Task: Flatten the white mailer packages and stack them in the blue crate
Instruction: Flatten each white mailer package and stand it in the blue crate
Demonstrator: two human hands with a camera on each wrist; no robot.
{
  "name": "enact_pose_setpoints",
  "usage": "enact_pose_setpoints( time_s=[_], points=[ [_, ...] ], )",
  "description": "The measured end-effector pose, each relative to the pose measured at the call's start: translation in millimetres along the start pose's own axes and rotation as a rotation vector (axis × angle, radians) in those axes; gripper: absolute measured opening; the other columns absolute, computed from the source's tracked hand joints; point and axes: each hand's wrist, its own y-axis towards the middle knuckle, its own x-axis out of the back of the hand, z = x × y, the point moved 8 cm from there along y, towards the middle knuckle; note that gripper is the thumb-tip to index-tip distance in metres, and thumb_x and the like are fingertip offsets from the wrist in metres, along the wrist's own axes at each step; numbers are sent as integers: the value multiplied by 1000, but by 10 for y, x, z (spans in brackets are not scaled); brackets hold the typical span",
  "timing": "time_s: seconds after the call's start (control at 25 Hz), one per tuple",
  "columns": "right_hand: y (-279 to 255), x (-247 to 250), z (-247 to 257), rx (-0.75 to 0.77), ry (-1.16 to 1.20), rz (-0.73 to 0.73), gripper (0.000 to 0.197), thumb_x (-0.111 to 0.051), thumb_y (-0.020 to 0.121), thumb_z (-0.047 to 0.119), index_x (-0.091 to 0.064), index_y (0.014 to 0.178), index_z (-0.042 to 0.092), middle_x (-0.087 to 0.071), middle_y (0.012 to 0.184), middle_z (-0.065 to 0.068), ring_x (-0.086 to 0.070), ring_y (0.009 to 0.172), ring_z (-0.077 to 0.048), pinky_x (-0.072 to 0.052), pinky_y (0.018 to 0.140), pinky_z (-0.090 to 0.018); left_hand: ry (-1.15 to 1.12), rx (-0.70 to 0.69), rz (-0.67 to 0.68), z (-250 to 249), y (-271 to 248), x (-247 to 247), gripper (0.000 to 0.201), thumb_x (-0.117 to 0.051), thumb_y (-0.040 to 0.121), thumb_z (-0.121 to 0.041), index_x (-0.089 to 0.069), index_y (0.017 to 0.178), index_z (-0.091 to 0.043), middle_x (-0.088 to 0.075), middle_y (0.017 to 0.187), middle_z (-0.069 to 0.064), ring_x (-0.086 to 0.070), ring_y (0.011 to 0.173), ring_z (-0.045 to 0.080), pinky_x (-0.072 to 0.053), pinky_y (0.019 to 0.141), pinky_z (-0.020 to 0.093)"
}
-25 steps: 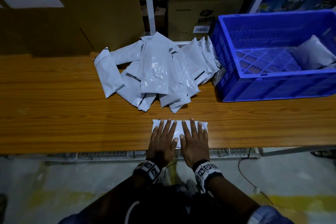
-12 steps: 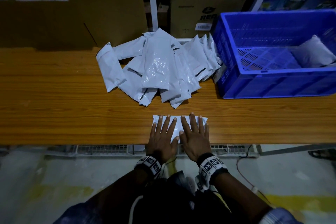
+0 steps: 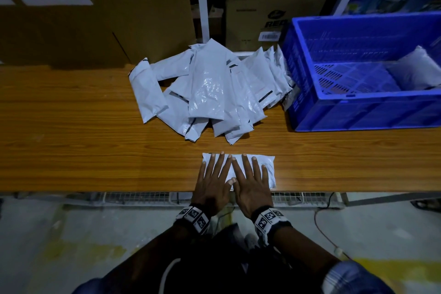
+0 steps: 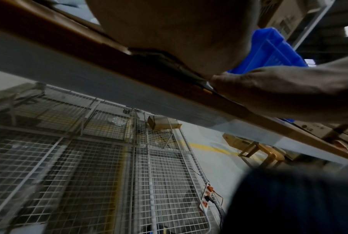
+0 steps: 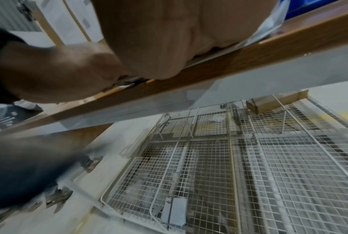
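Observation:
One white mailer lies flat at the wooden table's near edge. My left hand and right hand both press down on it side by side, palms flat and fingers straight and spread. A loose pile of several white mailers sits further back in the middle of the table. The blue crate stands at the right rear, with a white mailer inside against its right side. In the wrist views only the heels of the palms show at the table edge.
The wooden table has bare surface on its left half. A large cardboard box stands behind it at the left, a white shelf frame with boxes behind the pile. Wire mesh racks and a power strip lie below the table.
Both hands stay pressed on the same mailer; the fingers have spread slightly wider across it. Only the head camera has shifted a little.

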Motion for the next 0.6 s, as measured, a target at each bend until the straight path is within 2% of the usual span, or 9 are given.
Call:
enact_pose_setpoints(
  time_s=[0.12, 0.24, 0.32, 0.4, 0.44, 0.52, 0.6],
  points=[
    [8, 14, -13, 5, 37, 20, 57, -17, 104, 41, 6, 156, 32, 14, 164, 1, 18, 149, -22, 4, 121, -50, 78, -7, -20, -133, 39, 72, 60, -25, 106, -40, -16, 160, -17, -3, 168, 5, 4, 155, 27, -8, 123, 54],
    [17, 5, -38, 48, 119, 52, 57, -10, 103, 46, 6, 156, 34, 19, 162, 4, 23, 148, -19, 13, 119, -46, 98, 20, -2, -129, 23, 28, 60, -18, 105, -41, -12, 161, -19, 1, 168, 4, 7, 154, 29, -10, 123, 55],
    [49, 4, -65, 79, 184, 92, 61, -21, 101, 46, 5, 155, 36, 23, 161, 6, 26, 146, -18, 17, 117, -43, 62, 25, 23, -87, -17, -49, 60, -10, 106, -47, -5, 161, -23, 8, 168, 1, 12, 154, 27, -6, 123, 54],
    [71, 47, -118, 49, 306, 127, 66, -37, 100, 33, -2, 156, 37, 20, 159, 10, 21, 149, -18, 17, 116, -40, 20, 26, 33, -78, -44, -88, 62, -7, 105, -51, 0, 161, -25, 12, 168, -1, 16, 153, 25, 0, 124, 51],
    [79, 94, -137, 33, 356, 116, 65, -39, 100, 28, -7, 156, 36, 17, 158, 11, 16, 150, -20, 15, 116, -40, 7, 27, 30, -80, -45, -89, 62, -8, 105, -51, 1, 161, -26, 12, 168, -1, 17, 153, 24, 0, 124, 50],
    [62, 220, -148, 21, 289, 34, 56, -31, 104, 33, -10, 155, 37, 16, 160, 8, 17, 150, -24, 11, 119, -44, -6, 30, 30, -82, -41, -97, 62, -14, 104, -49, -1, 161, -26, 11, 168, -2, 17, 153, 23, -2, 125, 50],
    [26, 235, -124, 16, 151, -3, 52, -21, 105, 42, -6, 154, 41, 20, 162, 7, 24, 147, -23, 10, 120, -48, -8, 24, 29, -62, -32, -116, 62, -20, 105, -46, -5, 161, -24, 7, 168, -2, 13, 154, 23, -8, 124, 51]
  ],
)
